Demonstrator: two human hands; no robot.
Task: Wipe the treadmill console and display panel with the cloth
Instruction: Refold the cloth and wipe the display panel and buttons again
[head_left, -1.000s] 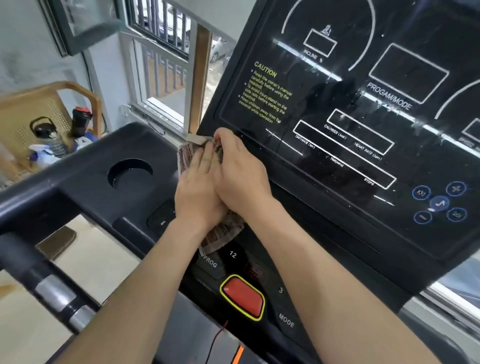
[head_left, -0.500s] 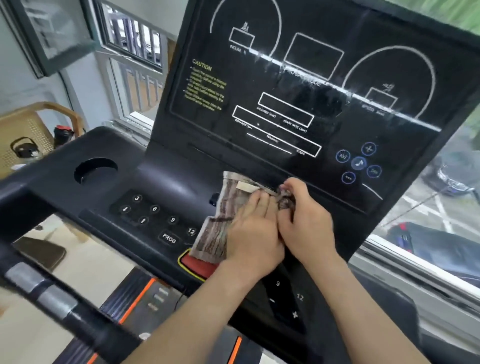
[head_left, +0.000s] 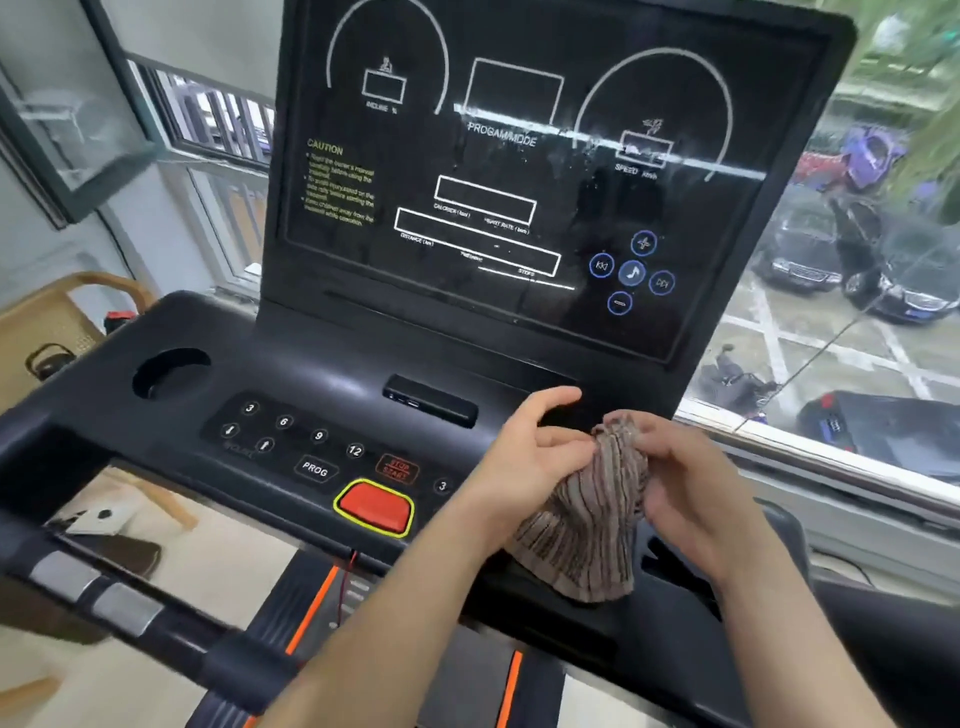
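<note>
Nearest, a black handrail with silver metal pads (head_left: 78, 587) crosses the lower left. Above the console's right half, the left hand (head_left: 524, 457) pinches the upper edge of the brown striped ribbed cloth (head_left: 587, 525) with its forefinger stretched out. The right hand (head_left: 691, 483) has its fingers curled round the cloth's bunched top. The cloth hangs crumpled between them, its lower edge on the matte black plastic console (head_left: 311, 364). Left of it sits a red rounded stop button with a yellow rim (head_left: 375, 506). Further left is a round cup-holder recess (head_left: 169, 371), its inside dark. Behind rises the glossy black display panel (head_left: 519, 182), streaked with white marks. Far left, a woven cane chair (head_left: 52, 322) holds a dark bottle (head_left: 47, 358).
</note>
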